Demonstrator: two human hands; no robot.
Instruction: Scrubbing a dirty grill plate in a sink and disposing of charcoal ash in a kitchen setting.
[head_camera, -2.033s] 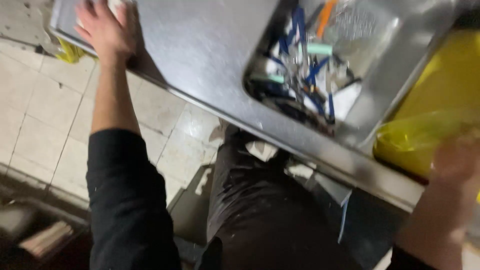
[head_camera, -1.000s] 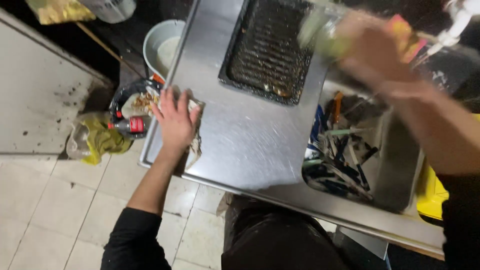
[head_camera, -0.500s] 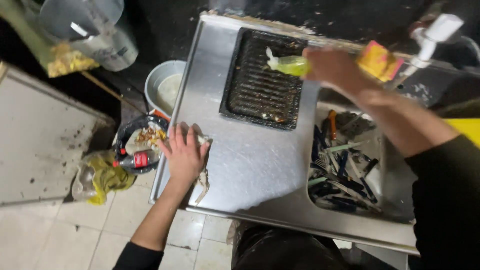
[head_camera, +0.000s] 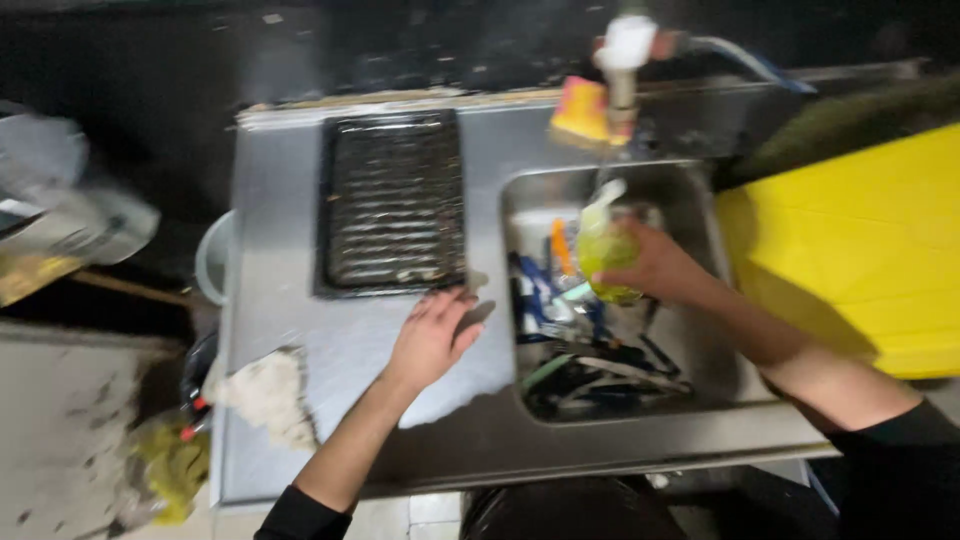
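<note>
Head view was directed down onto a stainless steel counter (head_camera: 300, 300) with a sink basin (head_camera: 700, 350) set into it at the centre right of the frame. The right hand (head_camera: 655, 262) was seen over the basin, its fingers wrapped around a green-yellow squeeze bottle (head_camera: 605, 250), which was held upright with its pale nozzle uppermost. The left hand (head_camera: 432, 335) was laid flat on the counter at the middle of the frame, fingers spread loosely and gripping nothing. Just above it, in the upper middle, a dark ridged grill tray (head_camera: 392, 205) was resting on the counter. Utensils (head_camera: 590, 350) with blue, orange and pale handles were piled in the basin beneath the bottle. A crumpled whitish cloth (head_camera: 268, 395) was lying at the lower left of the counter, well apart from the left hand. A tap (head_camera: 625, 60) was mounted above the basin, and a yellow surface (head_camera: 860, 250) was filling the right edge.
</note>
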